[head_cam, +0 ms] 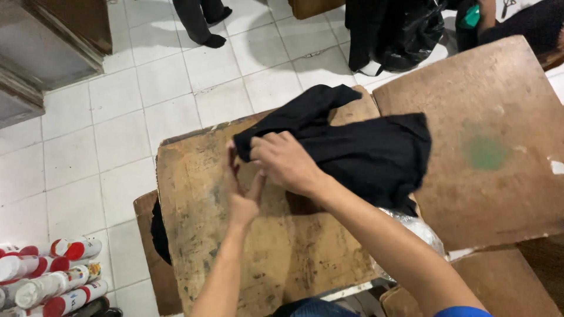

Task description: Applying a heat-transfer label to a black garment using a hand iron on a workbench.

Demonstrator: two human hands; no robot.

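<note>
Fingers of my right hand pinch black cloth edge on worn wooden desk; my left hand spread flat beside it

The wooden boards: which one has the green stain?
The board on the right, beside the worn one under the hands; only it shows a green patch.

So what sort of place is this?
Probably a small garment workshop: worn wooden tables, a black cloth under the right hand, spray cans on a white tiled floor.
</note>
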